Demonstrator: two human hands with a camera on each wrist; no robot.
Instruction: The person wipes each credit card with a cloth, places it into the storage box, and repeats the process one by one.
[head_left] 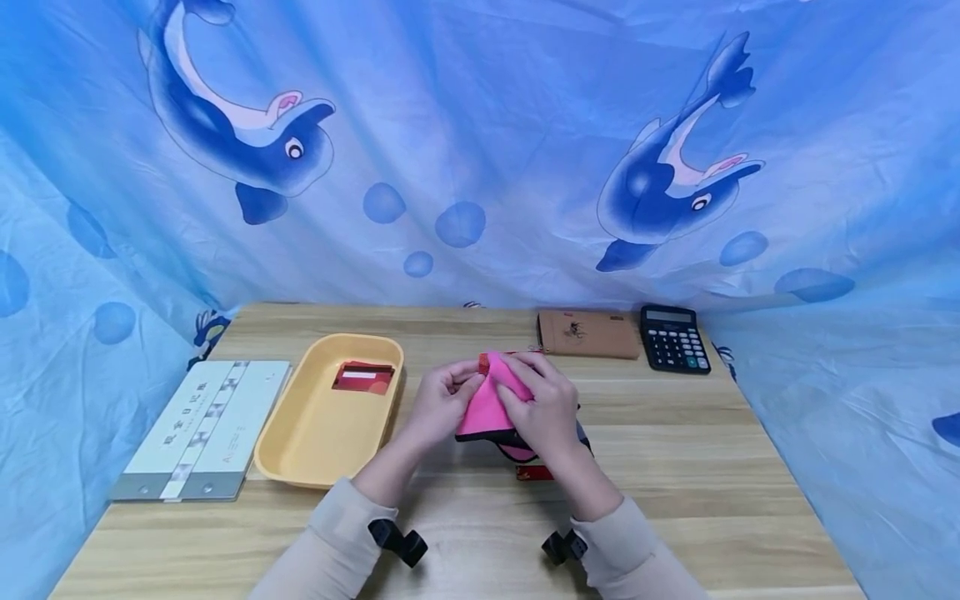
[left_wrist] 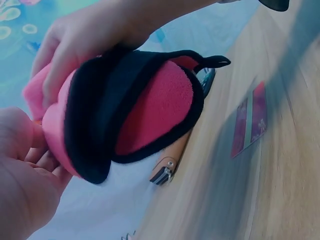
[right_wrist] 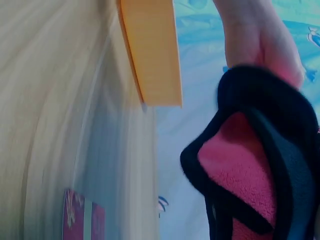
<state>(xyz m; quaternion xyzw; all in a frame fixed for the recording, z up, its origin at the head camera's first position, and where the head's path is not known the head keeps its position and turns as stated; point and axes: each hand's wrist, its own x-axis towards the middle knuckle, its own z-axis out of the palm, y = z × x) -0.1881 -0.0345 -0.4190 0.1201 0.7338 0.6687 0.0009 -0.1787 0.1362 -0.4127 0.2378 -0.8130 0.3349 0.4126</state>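
Note:
Both hands hold a soft pink cloth pouch (head_left: 480, 414) with black edging, raised over the table in the middle of the head view. My left hand (head_left: 441, 402) pinches its left side between thumb and fingers. The right hand (head_left: 546, 406) grips the top and right side, fingers pressed into the pink cloth. In the left wrist view the fleecy pink lining (left_wrist: 160, 107) shows inside a black rim with a small loop (left_wrist: 215, 61). A small orange-red piece (head_left: 483, 363) shows at the pouch's top, between the hands. Below lies a red card (left_wrist: 250, 120) with a pale stripe.
To the left stands a yellow tray (head_left: 322, 429) with red cards (head_left: 363, 377) in it. A white and grey binder (head_left: 202, 429) lies beyond it. At the back right are a brown wallet (head_left: 592, 333) and a black calculator (head_left: 675, 340). A blue dolphin curtain (head_left: 510, 150) hangs behind.

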